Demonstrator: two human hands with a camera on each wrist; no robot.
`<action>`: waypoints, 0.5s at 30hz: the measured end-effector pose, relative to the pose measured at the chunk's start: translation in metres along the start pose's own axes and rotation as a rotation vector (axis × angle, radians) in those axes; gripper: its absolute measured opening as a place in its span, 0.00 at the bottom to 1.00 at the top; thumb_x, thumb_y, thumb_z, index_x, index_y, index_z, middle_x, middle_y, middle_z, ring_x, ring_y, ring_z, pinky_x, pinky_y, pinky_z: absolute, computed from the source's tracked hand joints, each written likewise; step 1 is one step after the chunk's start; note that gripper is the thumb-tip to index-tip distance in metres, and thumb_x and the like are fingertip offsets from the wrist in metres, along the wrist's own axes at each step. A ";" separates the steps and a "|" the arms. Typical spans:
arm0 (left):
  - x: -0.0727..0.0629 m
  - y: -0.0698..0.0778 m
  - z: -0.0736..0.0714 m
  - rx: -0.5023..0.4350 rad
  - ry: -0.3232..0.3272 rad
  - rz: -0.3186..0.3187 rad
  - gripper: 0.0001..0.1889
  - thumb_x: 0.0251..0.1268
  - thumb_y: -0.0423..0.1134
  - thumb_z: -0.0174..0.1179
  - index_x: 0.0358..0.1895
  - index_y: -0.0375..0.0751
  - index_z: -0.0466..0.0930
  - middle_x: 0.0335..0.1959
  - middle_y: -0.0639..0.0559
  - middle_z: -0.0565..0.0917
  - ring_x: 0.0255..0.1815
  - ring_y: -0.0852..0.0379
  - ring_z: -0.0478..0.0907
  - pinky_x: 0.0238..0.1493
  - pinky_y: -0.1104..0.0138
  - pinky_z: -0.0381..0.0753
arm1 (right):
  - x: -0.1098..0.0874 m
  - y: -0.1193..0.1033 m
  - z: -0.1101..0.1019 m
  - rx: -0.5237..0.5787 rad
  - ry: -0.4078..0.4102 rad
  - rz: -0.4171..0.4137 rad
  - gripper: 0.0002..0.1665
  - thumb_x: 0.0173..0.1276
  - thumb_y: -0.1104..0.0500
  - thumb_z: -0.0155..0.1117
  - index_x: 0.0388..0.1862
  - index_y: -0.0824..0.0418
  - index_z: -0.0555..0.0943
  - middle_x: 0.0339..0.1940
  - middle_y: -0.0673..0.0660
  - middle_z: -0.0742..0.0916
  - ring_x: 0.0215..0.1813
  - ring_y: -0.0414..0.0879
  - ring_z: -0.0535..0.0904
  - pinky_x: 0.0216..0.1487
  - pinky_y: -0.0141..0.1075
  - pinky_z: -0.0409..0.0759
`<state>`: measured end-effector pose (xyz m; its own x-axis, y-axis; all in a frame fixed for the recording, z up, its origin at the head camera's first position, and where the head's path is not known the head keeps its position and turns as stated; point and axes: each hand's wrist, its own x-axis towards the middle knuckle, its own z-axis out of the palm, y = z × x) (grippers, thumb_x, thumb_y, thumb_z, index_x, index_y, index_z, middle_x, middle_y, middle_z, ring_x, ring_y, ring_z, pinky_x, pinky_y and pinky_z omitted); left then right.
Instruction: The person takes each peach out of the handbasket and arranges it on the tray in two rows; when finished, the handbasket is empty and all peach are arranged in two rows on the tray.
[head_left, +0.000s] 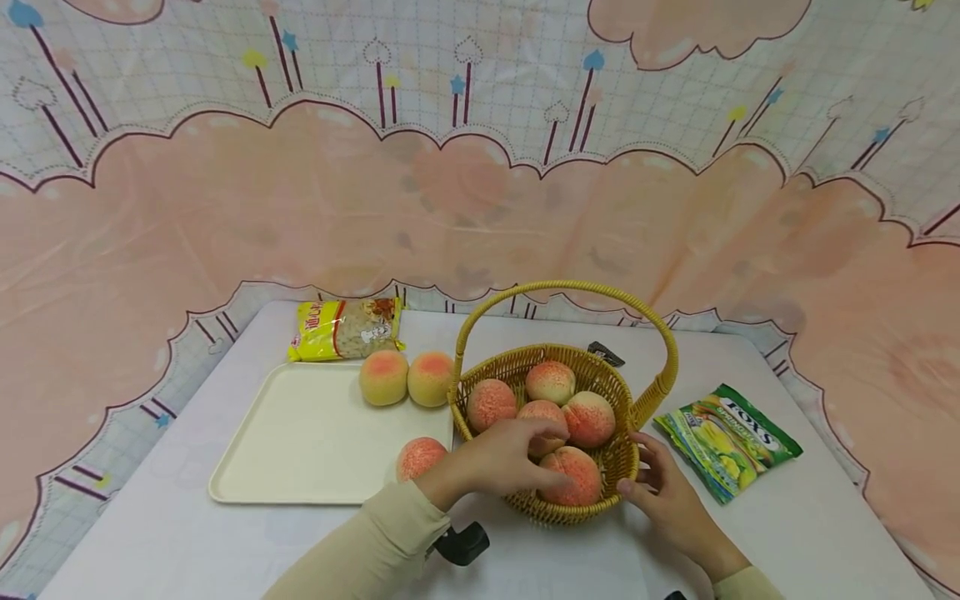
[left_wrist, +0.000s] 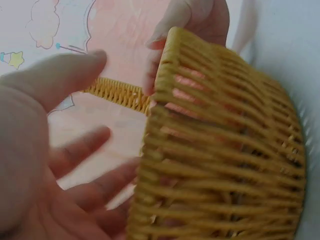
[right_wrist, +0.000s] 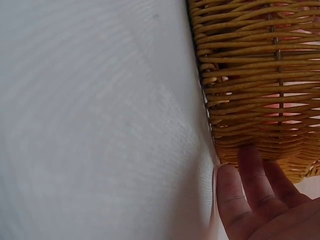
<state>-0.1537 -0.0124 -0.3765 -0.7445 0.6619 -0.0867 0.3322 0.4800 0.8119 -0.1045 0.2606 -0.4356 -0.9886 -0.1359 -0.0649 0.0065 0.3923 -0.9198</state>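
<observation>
A yellow wicker basket [head_left: 558, 515] with a tall arched handle [head_left: 570, 285] stands on the table, holding several pink-red peaches [head_left: 588, 418]. My left hand [head_left: 502, 458] reaches over its near left rim, thumb and fingers spread above the peaches. One peach [head_left: 576, 479] lies between that thumb and the fingers; the left wrist view shows nothing gripped. Against the basket's right side rests my right hand [head_left: 671, 496]. In the right wrist view its fairly straight fingers [right_wrist: 257, 182] touch the woven wall. Part of the left fingers is hidden behind the basket in the left wrist view.
A cream tray [head_left: 300, 442] lies left of the basket. Two yellow-red peaches [head_left: 384, 379] sit at its far right corner, and another peach [head_left: 420, 458] near its front right. Behind it is a yellow snack bag [head_left: 345, 329]; a green candy bag [head_left: 731, 442] and a small black packet [head_left: 606, 353] lie rightward.
</observation>
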 end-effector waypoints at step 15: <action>0.005 0.001 -0.001 0.051 -0.063 -0.008 0.28 0.60 0.49 0.71 0.63 0.46 0.78 0.54 0.58 0.83 0.57 0.64 0.76 0.58 0.67 0.75 | 0.000 0.001 0.000 -0.009 0.004 -0.009 0.38 0.75 0.62 0.60 0.77 0.61 0.54 0.70 0.78 0.67 0.59 0.61 0.77 0.49 0.37 0.80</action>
<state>-0.1578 -0.0091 -0.3751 -0.7095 0.6925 -0.1306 0.3571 0.5131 0.7805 -0.1048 0.2607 -0.4370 -0.9892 -0.1360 -0.0549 -0.0039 0.3992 -0.9168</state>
